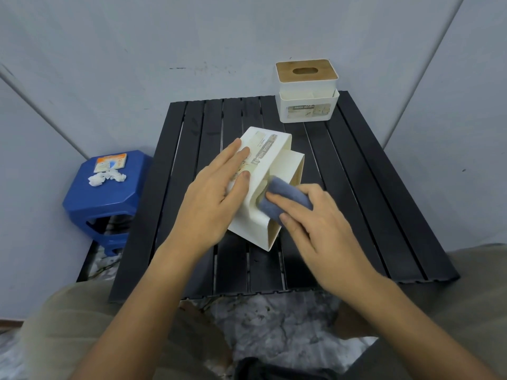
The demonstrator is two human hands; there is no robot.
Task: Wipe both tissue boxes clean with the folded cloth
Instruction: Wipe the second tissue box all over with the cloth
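A white tissue box (270,160) lies tipped on its side in the middle of the black slatted table (370,187), its label facing up. My left hand (216,196) rests flat on its upper face, fingers spread, holding it steady. My right hand (315,226) pinches a folded blue-grey cloth (285,197) and presses it against the box's recessed side compartment. A second white tissue box (307,106) with a wooden lid stands upright at the table's far right corner, untouched.
A blue plastic stool (109,196) stands left of the table, carrying a small orange packet (109,162) and crumpled white tissue bits (105,179). Grey walls close in behind and on both sides. My knees sit at the table's near edge.
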